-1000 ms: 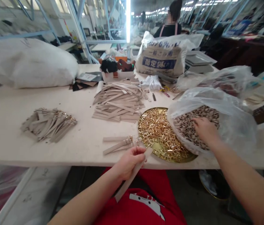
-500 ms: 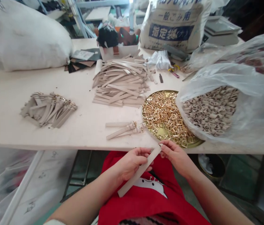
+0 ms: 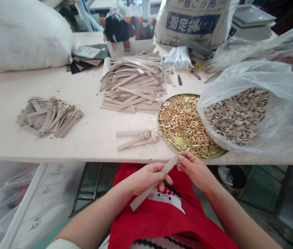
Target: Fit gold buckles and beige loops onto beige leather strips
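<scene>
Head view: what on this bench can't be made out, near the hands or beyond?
Head view:
- Strap tip: pinched by the right hand, so any fitting there is hidden.
- Printed sack: top lettering cut off by the frame edge.
- Gold buckles on the tray: too small to tell apart.

Bright, even light fills the view, leaving only soft, faint shadows on the pale flat tabletop [image 3: 1,145]. Small glints spark off the gold metal buckles [image 3: 183,121] and the crinkled clear plastic bag [image 3: 286,103]. The wide lens bows the frame's edges, while detail stays fairly sharp.
</scene>
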A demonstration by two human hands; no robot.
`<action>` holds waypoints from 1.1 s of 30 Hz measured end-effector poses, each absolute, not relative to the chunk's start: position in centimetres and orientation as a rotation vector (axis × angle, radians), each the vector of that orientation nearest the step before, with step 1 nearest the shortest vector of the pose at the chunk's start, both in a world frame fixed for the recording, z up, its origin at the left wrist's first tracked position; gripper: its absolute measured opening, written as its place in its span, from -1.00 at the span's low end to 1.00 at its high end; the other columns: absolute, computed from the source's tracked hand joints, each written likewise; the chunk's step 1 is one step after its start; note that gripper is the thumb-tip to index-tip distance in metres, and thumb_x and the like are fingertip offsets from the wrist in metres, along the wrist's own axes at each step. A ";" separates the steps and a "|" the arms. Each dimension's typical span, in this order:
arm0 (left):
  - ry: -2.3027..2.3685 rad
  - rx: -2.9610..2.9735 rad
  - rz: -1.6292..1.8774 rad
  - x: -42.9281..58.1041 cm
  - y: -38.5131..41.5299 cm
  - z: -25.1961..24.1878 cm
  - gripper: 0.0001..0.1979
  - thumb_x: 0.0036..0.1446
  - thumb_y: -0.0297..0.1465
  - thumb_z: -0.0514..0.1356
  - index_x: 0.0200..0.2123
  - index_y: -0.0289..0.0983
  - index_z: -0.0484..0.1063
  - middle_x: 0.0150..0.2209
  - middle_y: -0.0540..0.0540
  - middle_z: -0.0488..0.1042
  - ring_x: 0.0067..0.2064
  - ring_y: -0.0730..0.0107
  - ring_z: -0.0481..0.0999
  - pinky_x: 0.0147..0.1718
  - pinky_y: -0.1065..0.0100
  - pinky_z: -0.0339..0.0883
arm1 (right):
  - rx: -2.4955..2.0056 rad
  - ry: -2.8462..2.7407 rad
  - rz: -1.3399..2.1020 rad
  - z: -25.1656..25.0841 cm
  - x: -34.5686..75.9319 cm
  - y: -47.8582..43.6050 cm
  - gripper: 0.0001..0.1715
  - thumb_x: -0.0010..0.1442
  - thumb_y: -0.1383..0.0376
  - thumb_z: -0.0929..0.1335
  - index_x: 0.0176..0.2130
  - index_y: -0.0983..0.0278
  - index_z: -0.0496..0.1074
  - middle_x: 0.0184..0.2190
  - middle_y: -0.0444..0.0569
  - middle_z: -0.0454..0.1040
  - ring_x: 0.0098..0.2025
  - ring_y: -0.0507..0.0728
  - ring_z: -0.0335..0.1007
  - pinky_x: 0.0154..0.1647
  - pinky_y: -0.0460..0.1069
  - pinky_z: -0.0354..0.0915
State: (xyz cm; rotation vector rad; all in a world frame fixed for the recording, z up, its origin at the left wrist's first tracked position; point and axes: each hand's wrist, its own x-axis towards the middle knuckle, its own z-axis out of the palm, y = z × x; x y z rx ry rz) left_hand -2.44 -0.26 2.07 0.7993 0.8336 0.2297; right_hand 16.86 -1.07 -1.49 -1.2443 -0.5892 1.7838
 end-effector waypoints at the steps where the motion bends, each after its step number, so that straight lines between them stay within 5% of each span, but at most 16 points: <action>1: 0.904 0.963 0.262 -2.4 -0.1 1.9 -0.77 0.10 -0.31 0.04 -0.25 -0.33 0.36 -0.44 -0.02 0.37 -0.54 0.60 0.27 -0.57 0.53 0.13 | -1.227 -0.555 1.784 -1.4 16.8 -0.9 -0.82 -0.01 0.23 0.42 -0.36 0.22 0.40 -0.53 -0.22 0.35 -0.51 -0.08 0.22 -0.46 -0.16 0.21; 4: 1.071 1.365 0.370 -2.1 0.5 1.5 -0.67 0.17 -0.27 -0.08 -0.34 -0.33 0.41 -0.44 -0.04 0.39 -0.38 0.47 0.31 -0.34 0.44 0.21 | -1.196 -0.463 1.792 -1.0 16.6 -0.6 -0.81 -0.06 0.24 0.45 -0.39 0.22 0.40 -0.51 -0.22 0.36 -0.50 -0.08 0.24 -0.46 -0.16 0.25; 8: 1.082 1.439 0.443 -1.5 0.8 0.9 -0.70 0.13 -0.37 -0.04 -0.18 -0.30 0.42 -0.25 -0.07 0.47 -0.21 0.36 0.37 -0.16 0.39 0.19 | -1.180 -0.351 1.830 -1.0 16.4 -0.6 -0.77 -0.10 0.26 0.47 -0.37 0.19 0.41 -0.46 -0.21 0.37 -0.46 -0.08 0.28 -0.41 -0.16 0.32; 19: 1.110 1.611 0.212 -1.1 0.6 2.0 -0.69 0.13 -0.37 -0.07 -0.29 -0.30 0.46 -0.51 0.01 0.42 -0.51 0.46 0.30 -0.51 0.48 0.09 | -1.342 -0.559 1.727 -2.3 16.6 -0.7 -0.73 -0.10 0.18 0.46 -0.40 0.23 0.37 -0.52 -0.21 0.36 -0.52 -0.06 0.26 -0.44 -0.11 0.27; 33: 1.111 1.638 0.139 -1.6 2.0 3.0 -0.71 0.11 -0.31 -0.06 -0.44 -0.31 0.39 -0.53 -0.03 0.40 -0.51 0.44 0.32 -0.51 0.45 0.11 | -1.287 -0.989 1.819 0.0 15.9 -0.2 -0.75 -0.05 0.18 0.42 -0.38 0.26 0.36 -0.61 -0.21 0.37 -0.53 -0.01 0.24 -0.45 -0.07 0.16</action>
